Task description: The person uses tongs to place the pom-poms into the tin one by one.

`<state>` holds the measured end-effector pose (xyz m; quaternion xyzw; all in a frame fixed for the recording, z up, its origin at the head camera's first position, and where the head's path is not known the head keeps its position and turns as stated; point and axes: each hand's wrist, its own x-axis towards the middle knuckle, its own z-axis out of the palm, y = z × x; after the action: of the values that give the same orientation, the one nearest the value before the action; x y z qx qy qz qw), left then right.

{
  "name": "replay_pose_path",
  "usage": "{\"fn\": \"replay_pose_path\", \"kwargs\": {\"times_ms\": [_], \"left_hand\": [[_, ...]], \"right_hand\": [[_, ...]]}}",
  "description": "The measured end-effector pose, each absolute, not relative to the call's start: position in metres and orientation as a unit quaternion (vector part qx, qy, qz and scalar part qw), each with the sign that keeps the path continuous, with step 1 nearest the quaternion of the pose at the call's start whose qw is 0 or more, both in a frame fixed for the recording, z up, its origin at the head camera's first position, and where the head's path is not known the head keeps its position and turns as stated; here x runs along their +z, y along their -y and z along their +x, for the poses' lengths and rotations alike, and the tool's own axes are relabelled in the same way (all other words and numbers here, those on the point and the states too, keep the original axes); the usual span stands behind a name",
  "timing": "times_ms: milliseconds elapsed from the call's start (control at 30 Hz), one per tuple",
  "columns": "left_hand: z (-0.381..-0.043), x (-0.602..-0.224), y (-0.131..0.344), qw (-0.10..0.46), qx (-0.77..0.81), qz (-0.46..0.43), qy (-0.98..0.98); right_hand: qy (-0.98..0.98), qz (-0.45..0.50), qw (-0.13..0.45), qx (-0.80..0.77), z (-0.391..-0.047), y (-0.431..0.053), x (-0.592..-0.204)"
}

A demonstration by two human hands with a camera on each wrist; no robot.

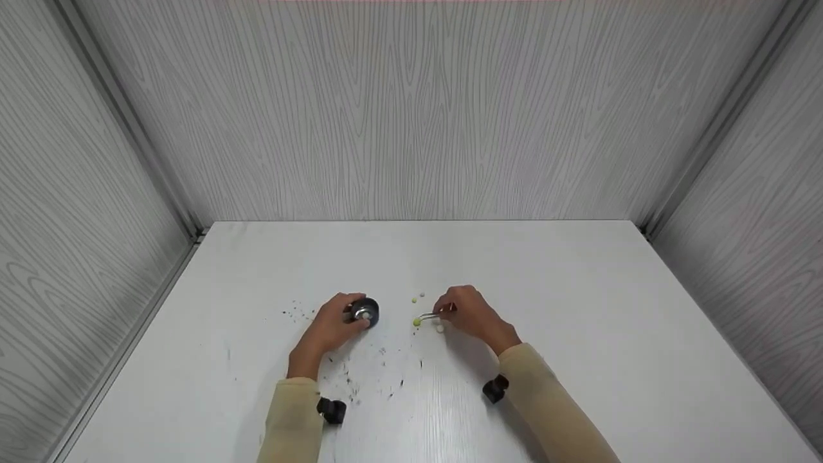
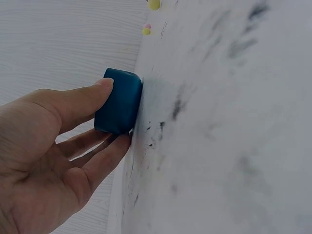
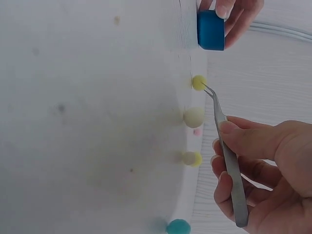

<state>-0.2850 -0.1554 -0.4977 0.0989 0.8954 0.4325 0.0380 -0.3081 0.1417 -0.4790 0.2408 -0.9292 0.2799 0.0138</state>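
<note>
My left hand (image 1: 331, 326) grips a small blue cup (image 2: 119, 102), thumb on one side and fingers on the other. The cup stands on the table, and a whitish ball (image 1: 366, 316) shows inside its shiny bowl. In my right hand (image 1: 472, 315) is a pair of bent-tip metal tweezers (image 3: 231, 180), held between thumb and fingers. Their tips are right at a small yellow ball (image 3: 198, 82), which sits on the tabletop to the right of the cup. Close beside it lies a larger off-white ball (image 3: 194, 117).
More little balls lie near the tweezers: a pink one (image 3: 197, 131), a cream one (image 3: 189, 158) overlapping a yellow one, and a teal one (image 3: 179, 227). Dark smudges mark the white table (image 1: 411, 411). Wood-grained panels (image 1: 411, 116) rise behind and at both sides.
</note>
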Motion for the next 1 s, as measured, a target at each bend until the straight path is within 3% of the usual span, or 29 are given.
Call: {"fn": "replay_pose_path", "kwargs": {"times_ms": [1000], "left_hand": [[-0.287, -0.501, 0.155, 0.035, 0.433, 0.096, -0.896]], "right_hand": [[0.918, 0.261, 0.042, 0.295, -0.316, -0.128, -0.460]]}}
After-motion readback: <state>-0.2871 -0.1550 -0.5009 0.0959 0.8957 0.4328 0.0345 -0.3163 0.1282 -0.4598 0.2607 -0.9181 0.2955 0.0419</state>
